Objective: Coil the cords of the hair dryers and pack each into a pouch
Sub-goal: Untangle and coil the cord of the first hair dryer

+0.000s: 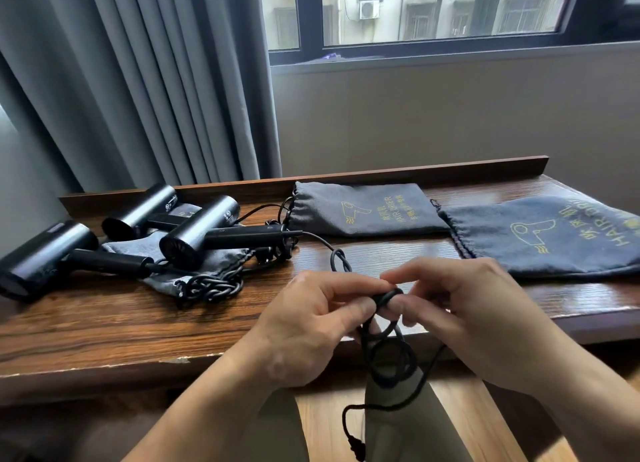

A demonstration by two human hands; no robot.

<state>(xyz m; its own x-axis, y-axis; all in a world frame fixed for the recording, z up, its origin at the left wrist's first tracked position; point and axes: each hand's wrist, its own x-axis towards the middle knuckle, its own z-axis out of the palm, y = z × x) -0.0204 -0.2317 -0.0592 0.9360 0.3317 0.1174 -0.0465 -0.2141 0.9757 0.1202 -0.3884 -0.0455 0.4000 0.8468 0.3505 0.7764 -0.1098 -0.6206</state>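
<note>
The cord (390, 354) is hanging in several black loops just off the table's (104, 323) front edge, gathered at the top between both hands. The left hand (311, 326) is pinching the bundle, thumb and forefinger closed tight on it and the other fingers curling underneath. The right hand (485, 309) is meeting it from three o'clock, its thumb and fingertips closing on the same top loop, so the two grips are touching across the cord. From the hands the cord is running up toward eleven o'clock, twisting once on the tabletop, and ending at the handle of the middle dryer (204, 229).

Two more dryers are lying at ten o'clock: the back dryer (142, 209) by the rear ledge and the left dryer (45, 254) near the table's end, its braided cord heaped in front of it. A grey pouch (214, 261) is lying partly under them. A flat pouch (363, 209) is lying at twelve o'clock, and a wide pouch (554, 236) at two o'clock, both printed in yellow. A thin string (356, 444) with a knotted end is dangling at six o'clock. A curtain (138, 81) and window (433, 11) are standing behind.
</note>
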